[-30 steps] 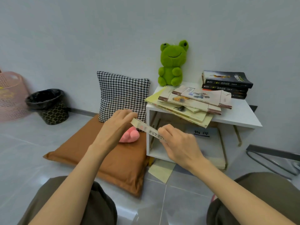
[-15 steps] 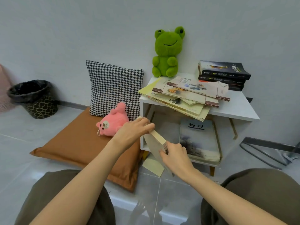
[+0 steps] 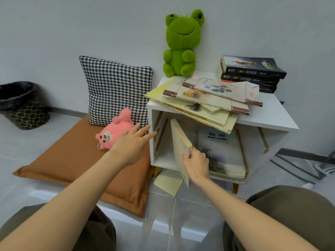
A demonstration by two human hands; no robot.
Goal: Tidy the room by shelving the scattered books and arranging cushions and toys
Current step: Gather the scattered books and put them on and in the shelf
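The book [image 3: 179,140], pinched by the right hand [image 3: 197,165], should be slid upright into the shelf [image 3: 272,118]. On the left hand [image 3: 129,145], fingers are spread.

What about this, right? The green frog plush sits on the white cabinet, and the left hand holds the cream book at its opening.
Wrong hand: the head view shows the right hand holding the cream book at the opening of the white cabinet. The green frog plush does sit on top.
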